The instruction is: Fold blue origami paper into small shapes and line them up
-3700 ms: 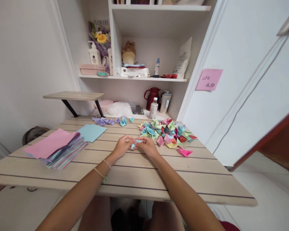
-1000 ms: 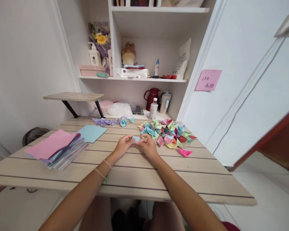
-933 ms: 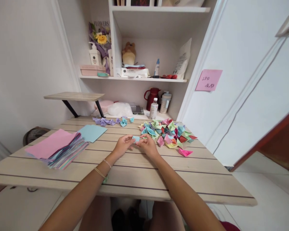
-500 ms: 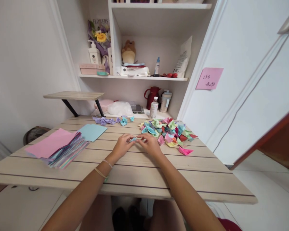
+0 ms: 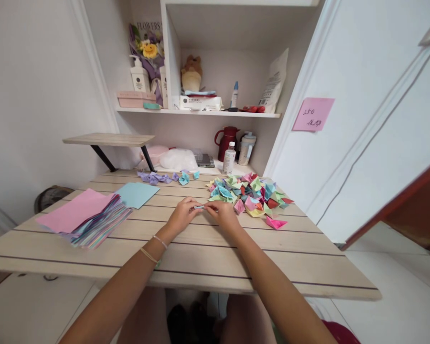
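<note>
A small piece of folded light-blue paper [image 5: 199, 207] is pinched between my two hands above the middle of the table. My left hand [image 5: 182, 213] grips its left end, and my right hand [image 5: 222, 213] holds the right end; fingers cover much of it. Just beyond my right hand lies a heap of folded paper boats [image 5: 251, 193] in many colours, with a bright pink one [image 5: 275, 222] at its near edge. To the left rests a stack of coloured paper sheets [image 5: 86, 215], pink on top, beside light-blue sheets [image 5: 138, 195].
Purple folded papers [image 5: 154, 178] and blue ones [image 5: 184, 178] line the table's back. A small raised shelf [image 5: 109, 139] stands at back left. Behind are a bottle [image 5: 229, 160], a red jug [image 5: 228, 143] and a tumbler [image 5: 247, 149]. The wooden table [image 5: 200, 258] has dark grooves.
The blue paper now looks thinner and flatter between my fingertips, and my fingers have drawn closer together around it. The view has shifted slightly.
</note>
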The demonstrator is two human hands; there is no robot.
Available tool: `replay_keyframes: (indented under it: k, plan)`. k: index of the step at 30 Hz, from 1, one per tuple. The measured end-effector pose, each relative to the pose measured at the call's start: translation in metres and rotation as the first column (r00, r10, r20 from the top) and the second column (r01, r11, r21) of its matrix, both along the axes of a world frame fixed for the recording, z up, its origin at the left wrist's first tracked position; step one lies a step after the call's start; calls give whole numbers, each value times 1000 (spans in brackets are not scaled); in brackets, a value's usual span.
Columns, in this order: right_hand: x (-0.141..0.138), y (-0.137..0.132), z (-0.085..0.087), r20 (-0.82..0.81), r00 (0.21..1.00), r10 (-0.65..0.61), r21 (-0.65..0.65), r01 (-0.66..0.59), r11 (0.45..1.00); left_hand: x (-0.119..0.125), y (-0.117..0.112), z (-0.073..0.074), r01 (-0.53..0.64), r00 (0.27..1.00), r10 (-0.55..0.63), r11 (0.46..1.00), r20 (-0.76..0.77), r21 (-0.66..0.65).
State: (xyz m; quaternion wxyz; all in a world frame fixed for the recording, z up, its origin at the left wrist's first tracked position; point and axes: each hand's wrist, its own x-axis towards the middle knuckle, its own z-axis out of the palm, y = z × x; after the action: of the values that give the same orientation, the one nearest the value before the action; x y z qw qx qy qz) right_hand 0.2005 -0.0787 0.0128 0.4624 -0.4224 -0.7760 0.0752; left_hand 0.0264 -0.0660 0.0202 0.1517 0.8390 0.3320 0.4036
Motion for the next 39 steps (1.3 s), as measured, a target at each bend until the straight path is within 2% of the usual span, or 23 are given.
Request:
replay_keyframes:
  k: [3, 7, 12, 18, 27, 35, 39]
  plan:
    - [2, 1, 0, 17, 999, -28, 3, 28, 1000, 1, -1, 1, 11, 1000, -11, 1000, 18, 12]
    - [2, 2, -2, 26, 997, -67, 9, 67, 998, 2, 0, 0, -46, 995, 46, 999, 88, 0]
    - [1, 3, -3, 47, 999, -6, 24, 5, 1000, 3, 1, -4, -61, 976, 84, 991, 201, -122]
    - [0, 0, 1, 102, 995, -13, 5, 12, 1000, 8, 1, -8, -43, 939, 124, 968, 319, -249]
    - [-6, -7, 4, 224, 972, -73, -20, 79, 997, 9, -1, -9, -39, 923, 168, 936, 346, -350]
    - [-9, -9, 3, 297, 952, -74, 39, 66, 997, 11, -3, -8, -35, 926, 159, 940, 342, -341]
    - [-8, -11, 4, 282, 951, -126, 68, 111, 992, 9, -3, -7, -48, 914, 179, 939, 364, -340]
